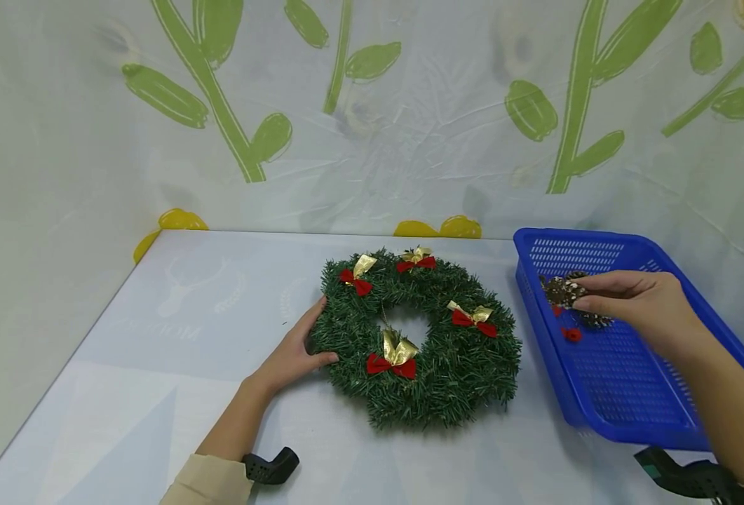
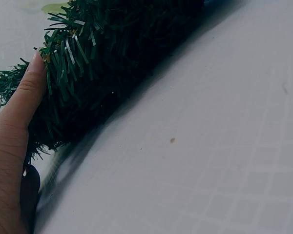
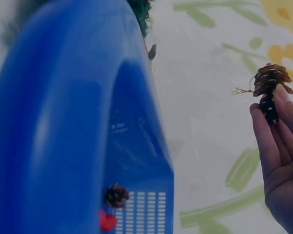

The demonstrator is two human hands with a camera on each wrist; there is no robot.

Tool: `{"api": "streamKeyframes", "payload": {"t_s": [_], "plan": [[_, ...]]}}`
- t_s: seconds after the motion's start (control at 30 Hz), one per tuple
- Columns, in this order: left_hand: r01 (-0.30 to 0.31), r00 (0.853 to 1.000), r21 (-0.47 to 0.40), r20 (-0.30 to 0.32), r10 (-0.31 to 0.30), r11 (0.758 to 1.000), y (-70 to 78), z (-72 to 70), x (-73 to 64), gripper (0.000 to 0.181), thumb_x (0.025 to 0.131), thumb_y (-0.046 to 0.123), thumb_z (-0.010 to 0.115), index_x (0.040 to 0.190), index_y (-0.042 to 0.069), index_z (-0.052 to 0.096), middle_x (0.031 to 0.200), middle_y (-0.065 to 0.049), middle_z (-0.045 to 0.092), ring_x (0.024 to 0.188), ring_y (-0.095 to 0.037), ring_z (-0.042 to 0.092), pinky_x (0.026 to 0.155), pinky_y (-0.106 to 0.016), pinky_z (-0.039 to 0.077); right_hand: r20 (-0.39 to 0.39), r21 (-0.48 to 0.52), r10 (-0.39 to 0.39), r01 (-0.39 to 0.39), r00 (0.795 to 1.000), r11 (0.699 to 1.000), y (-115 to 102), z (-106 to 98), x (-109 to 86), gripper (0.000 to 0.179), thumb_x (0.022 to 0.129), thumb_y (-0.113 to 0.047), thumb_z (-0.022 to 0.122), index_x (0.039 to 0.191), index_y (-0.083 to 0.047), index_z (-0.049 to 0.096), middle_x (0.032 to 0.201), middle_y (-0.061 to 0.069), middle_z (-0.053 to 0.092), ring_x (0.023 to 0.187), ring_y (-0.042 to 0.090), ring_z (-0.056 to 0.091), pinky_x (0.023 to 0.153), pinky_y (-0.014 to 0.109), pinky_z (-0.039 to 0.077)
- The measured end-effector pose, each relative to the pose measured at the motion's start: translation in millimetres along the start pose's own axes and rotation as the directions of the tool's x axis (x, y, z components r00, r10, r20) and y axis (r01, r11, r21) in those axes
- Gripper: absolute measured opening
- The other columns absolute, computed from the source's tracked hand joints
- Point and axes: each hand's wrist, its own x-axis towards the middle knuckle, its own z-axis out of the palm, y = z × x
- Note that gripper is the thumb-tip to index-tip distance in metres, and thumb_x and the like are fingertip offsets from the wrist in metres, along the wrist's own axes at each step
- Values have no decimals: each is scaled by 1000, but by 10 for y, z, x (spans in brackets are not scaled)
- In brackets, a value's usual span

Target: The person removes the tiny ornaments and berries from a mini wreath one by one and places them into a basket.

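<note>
A green artificial wreath (image 1: pixel 472 379) lies on the table, dressed with several red bows that have gold ribbon. My left hand (image 1: pixel 292 358) grips its left rim; in the left wrist view the thumb (image 2: pixel 27 92) lies against the green bristles, the other fingers hidden. Over the blue basket, my right hand (image 1: pixel 646 308) pinches a brown pine cone (image 3: pixel 272 79) with pale tips and a thin gold tie. A darker cone-like piece (image 3: pixel 269 109) shows just below it between the fingers; I cannot tell whether it is a second cone.
The blue plastic basket (image 1: pixel 624 400) stands at the table's right side. Inside, at its far left part, are more pine cones (image 1: pixel 595 320) and small red pieces (image 1: pixel 571 334). Behind the table hangs a pale curtain (image 1: pixel 435 161) with a green leaf print.
</note>
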Motion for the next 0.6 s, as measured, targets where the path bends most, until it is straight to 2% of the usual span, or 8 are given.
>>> {"api": "streamKeyframes", "payload": {"t_s": [0.2, 0.4, 0.6], "plan": [[4, 1000, 9, 1, -4, 1000, 16, 7, 4, 96, 82, 34, 74, 154, 21, 12, 159, -9, 12, 144, -35, 11, 111, -60, 18, 25, -93, 17, -15, 1000, 996, 50, -111, 60, 28, 84, -20, 74, 111, -13, 73, 90, -21, 70, 88, -8, 59, 69, 8, 45], [12, 1000, 11, 2, -12, 1000, 11, 2, -6, 96, 81, 31, 75, 154, 18, 13, 159, -10, 12, 144, -35, 11, 112, -60, 18, 103, -30, -47, 50, 994, 998, 146, -225, 157, 24, 84, -6, 72, 107, -11, 74, 90, -18, 71, 86, -5, 62, 69, 10, 48], [11, 1000, 7, 3, -11, 1000, 19, 5, 2, 98, 80, 30, 76, 154, 18, 13, 158, -11, 13, 144, -36, 12, 111, -60, 18, 100, -57, -22, 28, 995, 998, 265, -403, 236, 22, 85, -5, 70, 105, -11, 74, 89, -18, 70, 84, -2, 61, 69, 11, 48]]}}
